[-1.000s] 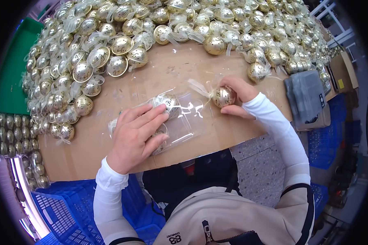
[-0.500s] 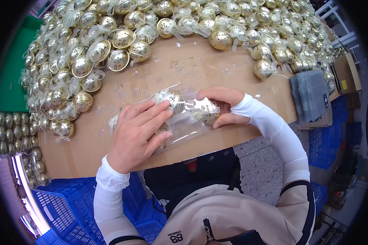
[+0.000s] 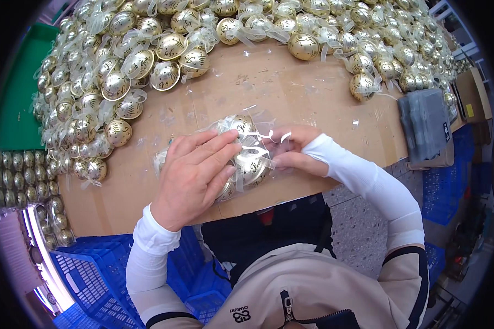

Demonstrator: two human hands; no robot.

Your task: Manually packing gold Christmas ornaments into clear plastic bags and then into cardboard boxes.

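A clear plastic bag (image 3: 251,111) lies on the cardboard-covered table in front of me, with several gold printed ball ornaments (image 3: 252,169) inside it. My left hand (image 3: 195,174) rests palm down on the bag, its fingers stretched out over the ornaments and hiding some of them. At the bag's right end, my right hand (image 3: 302,152) pinches the shiny film between thumb and fingers. Glare covers part of the plastic there. Pale sheer ribbon shows among the bagged ornaments.
Gold ornaments with sheer ribbons (image 3: 170,46) are heaped along the table's far and left sides. Grey plastic cases (image 3: 424,129) stand at the right edge, near an open cardboard box (image 3: 473,96). Blue crates (image 3: 96,279) sit below, and rows of ornaments (image 3: 21,175) lie at far left.
The ornament my right hand held at the bag's mouth is now inside, beside the others. My right fingers have moved onto the film. My left hand stays on the bag.
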